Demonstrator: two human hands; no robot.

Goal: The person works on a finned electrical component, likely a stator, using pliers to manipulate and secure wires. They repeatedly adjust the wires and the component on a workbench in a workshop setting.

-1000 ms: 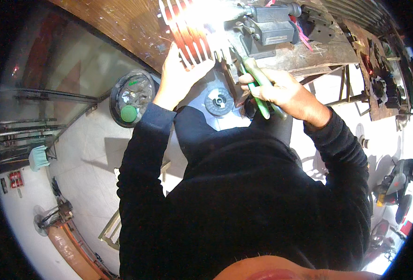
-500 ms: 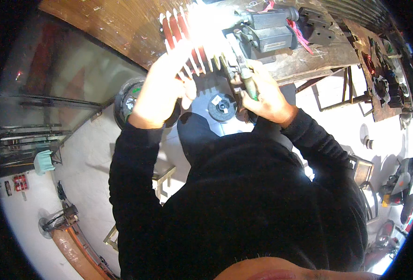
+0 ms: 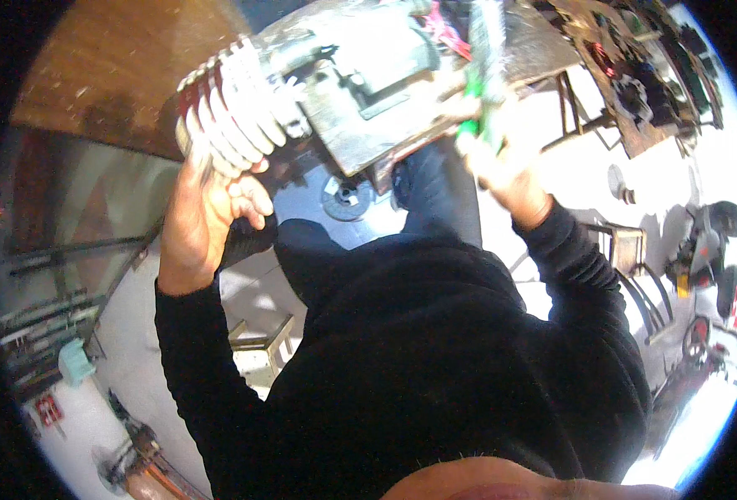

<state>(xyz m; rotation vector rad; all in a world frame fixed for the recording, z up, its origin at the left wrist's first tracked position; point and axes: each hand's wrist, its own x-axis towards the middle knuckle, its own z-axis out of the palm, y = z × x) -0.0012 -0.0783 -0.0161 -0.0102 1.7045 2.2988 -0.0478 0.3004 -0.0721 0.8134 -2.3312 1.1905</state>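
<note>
My left hand (image 3: pixel 204 212) is at the lower edge of a winding former (image 3: pixel 231 112) with a row of pale flanges and dark red wire between them. Its upper fingers meet the flanges and the others curl loosely; their exact grip is partly hidden by glare. The former sits on the shaft of a grey winding machine (image 3: pixel 385 46), bleached by bright light. Off to the right, my right hand (image 3: pixel 510 162) is closed round a long tool (image 3: pixel 487 58) with green on its handle. Motion smears the tool, so its kind cannot be made out.
The machine stands on a worn wooden bench (image 3: pixel 360 142). A black spool (image 3: pixel 346 197) lies on the floor below, near my legs. A brown wooden panel (image 3: pixel 110 75) is at far left. Stools (image 3: pixel 277 346) stand at both sides, and motorbikes (image 3: pixel 702 258) at right.
My right hand has moved right, away from the machine, with the tool. The view has shifted, and the former and my left hand appear farther left and lower.
</note>
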